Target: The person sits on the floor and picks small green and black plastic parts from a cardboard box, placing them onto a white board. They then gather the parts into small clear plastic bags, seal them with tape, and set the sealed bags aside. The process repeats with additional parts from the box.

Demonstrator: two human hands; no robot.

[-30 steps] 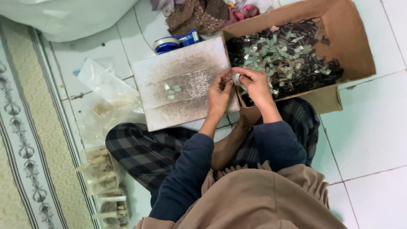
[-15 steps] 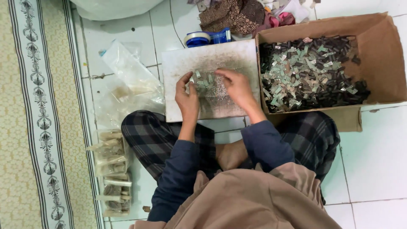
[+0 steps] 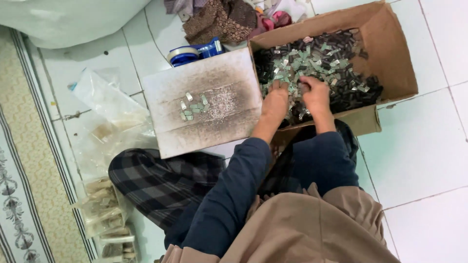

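Note:
A cardboard box (image 3: 390,48) at the upper right holds a heap of small grey and black pieces (image 3: 341,58). Both my hands are down in that heap. My left hand (image 3: 274,103) lies palm down near the box's left wall, its fingertips buried among the pieces. My right hand (image 3: 316,96) is beside it, fingers curled around a few pieces. A worn white board (image 3: 234,117) rests over my knees to the left of the box. A small cluster of grey pieces (image 3: 192,106) lies on the board.
I sit cross-legged on a white tiled floor (image 3: 429,160). A blue tape dispenser (image 3: 192,52) and bunched cloth (image 3: 219,19) lie behind the board. Clear plastic bags (image 3: 105,104) and filled packets (image 3: 105,209) are at the left, next to a patterned rug (image 3: 19,170).
Both hands left the board, where they were handling pieces, and moved right into the box. The view has also shifted.

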